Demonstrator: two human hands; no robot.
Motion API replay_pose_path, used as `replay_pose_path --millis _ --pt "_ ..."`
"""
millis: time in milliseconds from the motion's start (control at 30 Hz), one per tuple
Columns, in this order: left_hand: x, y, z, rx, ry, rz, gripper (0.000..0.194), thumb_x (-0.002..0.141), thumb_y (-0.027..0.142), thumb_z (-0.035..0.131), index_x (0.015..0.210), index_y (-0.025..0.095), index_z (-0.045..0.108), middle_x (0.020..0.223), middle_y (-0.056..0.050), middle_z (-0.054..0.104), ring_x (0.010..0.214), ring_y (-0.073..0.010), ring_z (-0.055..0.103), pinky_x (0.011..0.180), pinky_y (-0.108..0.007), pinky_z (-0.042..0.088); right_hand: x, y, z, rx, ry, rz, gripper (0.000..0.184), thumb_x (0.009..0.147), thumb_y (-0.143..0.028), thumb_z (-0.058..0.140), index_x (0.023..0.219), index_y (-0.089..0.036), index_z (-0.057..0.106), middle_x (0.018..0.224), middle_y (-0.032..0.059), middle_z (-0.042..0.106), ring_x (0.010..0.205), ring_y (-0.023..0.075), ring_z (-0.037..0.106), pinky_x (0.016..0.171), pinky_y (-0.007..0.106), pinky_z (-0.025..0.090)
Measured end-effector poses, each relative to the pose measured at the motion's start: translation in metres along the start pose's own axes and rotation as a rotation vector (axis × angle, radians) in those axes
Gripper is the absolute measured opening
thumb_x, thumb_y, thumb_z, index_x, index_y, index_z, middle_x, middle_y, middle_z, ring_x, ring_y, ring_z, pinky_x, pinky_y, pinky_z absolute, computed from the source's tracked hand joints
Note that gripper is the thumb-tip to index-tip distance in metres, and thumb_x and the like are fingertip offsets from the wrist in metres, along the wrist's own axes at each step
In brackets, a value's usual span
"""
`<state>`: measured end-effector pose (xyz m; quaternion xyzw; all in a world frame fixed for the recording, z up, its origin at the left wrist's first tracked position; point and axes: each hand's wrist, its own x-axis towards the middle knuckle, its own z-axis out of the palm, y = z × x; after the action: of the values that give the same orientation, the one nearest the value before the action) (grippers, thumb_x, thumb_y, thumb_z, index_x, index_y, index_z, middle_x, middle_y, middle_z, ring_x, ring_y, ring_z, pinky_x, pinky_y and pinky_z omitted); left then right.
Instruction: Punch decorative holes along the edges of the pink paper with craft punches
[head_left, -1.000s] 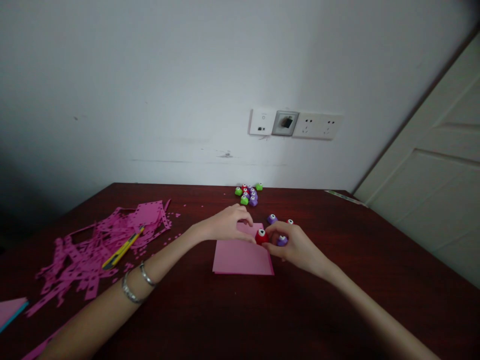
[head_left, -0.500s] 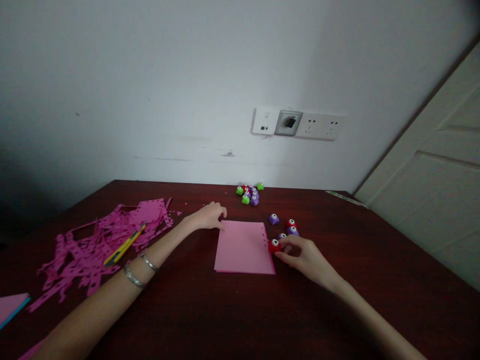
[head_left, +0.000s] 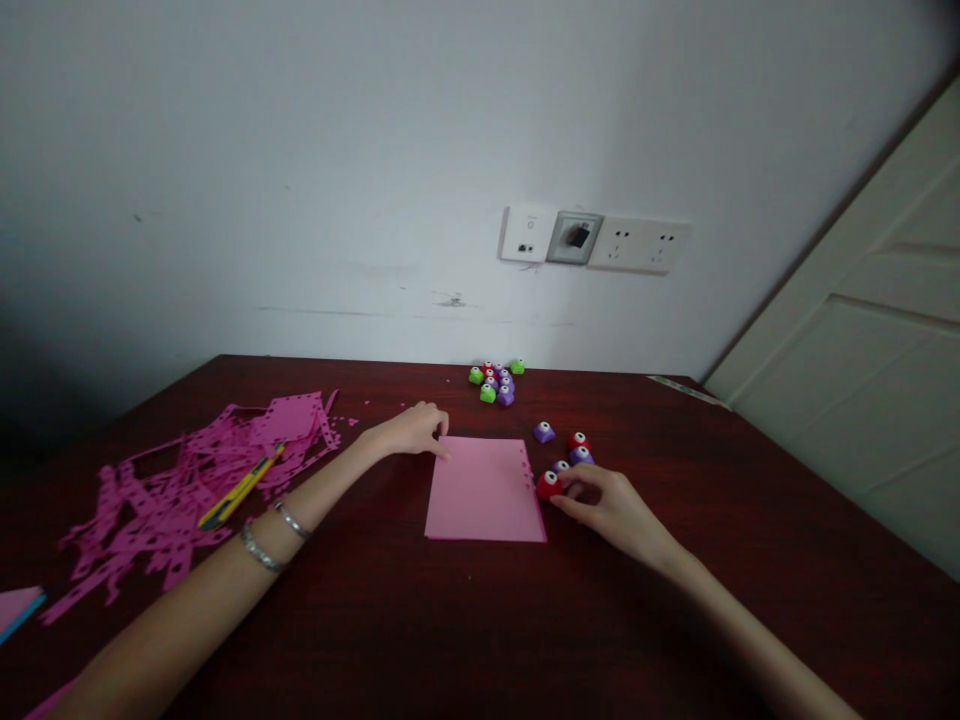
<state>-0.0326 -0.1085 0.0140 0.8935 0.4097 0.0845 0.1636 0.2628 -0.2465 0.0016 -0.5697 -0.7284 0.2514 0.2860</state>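
The pale, flat wall (head_left: pixel 360 150), scuffed at mid-frame, spans the upper half and meets the far edge of a dark red-brown wood-grain worktop (head_left: pixel 469 640). That edge runs straight across the middle; the side edges slope outward to lower left and lower right. Open wood stretches across the lower middle and the right, giving room to move there. A white panelled door (head_left: pixel 885 380) slants along the right side.

A tangled heap of punched magenta paper strips (head_left: pixel 225 460) sprawls at left. A flat, squarish pink paper sheet (head_left: pixel 484 490) lies at centre, holes along its right edge. A row of switch and socket plates (head_left: pixel 611 243) sits upper right of centre.

The left hand (head_left: pixel 409 428) is at the sheet's upper-left corner, thumb and forefinger apart. The right hand (head_left: pixel 611 510) is right of the sheet, fingers clamped on a red, rounded toy with one white eye (head_left: pixel 549 486), just beside the sheet's right edge.

A slim yellow-and-black utility knife (head_left: pixel 244 487) lies on the heap. Green, red and purple one-eyed toys (head_left: pixel 491 378) cluster near the far edge.
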Motion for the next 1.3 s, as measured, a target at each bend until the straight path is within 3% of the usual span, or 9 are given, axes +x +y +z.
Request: replay_pose_path --millis 267,467,700,1067,1300 --pt "0.001 -0.001 0.002 -0.067 -0.008 -0.017 0.039 0.053 0.044 0.072 0.077 0.019 0.054 0.079 -0.003 0.057 0.071 -0.0177 0.05 0.057 -0.024 0.033 -0.001 -0.003 0.001 0.002 0.005 -0.009 0.019 0.074 -0.031 0.06 0.086 -0.017 0.066 0.078 0.0031 0.064 0.065 0.0158 0.06 0.062 0.028 0.048" --pt "0.004 0.001 0.003 -0.217 -0.06 -0.032 0.023 0.059 0.028 0.066 0.074 0.017 0.053 0.067 0.001 0.057 0.059 -0.0133 0.051 0.053 -0.023 0.033 -0.001 -0.004 0.003 -0.014 0.039 -0.016 0.019 0.075 -0.031 0.059 0.085 -0.017 0.066 0.078 0.0036 0.065 0.066 0.0162 0.06 0.062 0.028 0.048" --pt "0.003 -0.004 -0.007 -0.518 -0.199 0.006 0.018 0.069 0.03 0.059 0.072 0.013 0.059 0.056 0.001 0.056 0.052 -0.01 0.049 0.051 -0.022 0.034 -0.002 -0.006 0.005 -0.037 0.062 -0.014 0.017 0.074 -0.029 0.06 0.085 -0.018 0.067 0.078 0.0031 0.065 0.067 0.0166 0.06 0.062 0.027 0.047" --pt "0.003 -0.023 -0.006 -0.839 -0.189 -0.063 0.02 0.066 0.029 0.067 0.074 0.012 0.065 0.06 0.0 0.057 0.053 -0.0086 0.048 0.052 -0.023 0.034 -0.003 -0.006 0.007 -0.013 0.127 0.007 0.016 0.072 -0.03 0.064 0.082 -0.018 0.067 0.076 0.0037 0.066 0.069 0.0184 0.062 0.063 0.028 0.049" --pt "0.003 -0.021 -0.006 -0.878 -0.209 -0.098 0.019 0.064 0.027 0.068 0.074 0.011 0.065 0.06 0.0 0.057 0.054 -0.0085 0.047 0.052 -0.024 0.034 -0.003 -0.007 0.007 0.008 0.157 0.024 0.018 0.071 -0.031 0.065 0.083 -0.018 0.067 0.075 0.0037 0.067 0.069 0.0189 0.063 0.064 0.028 0.049"
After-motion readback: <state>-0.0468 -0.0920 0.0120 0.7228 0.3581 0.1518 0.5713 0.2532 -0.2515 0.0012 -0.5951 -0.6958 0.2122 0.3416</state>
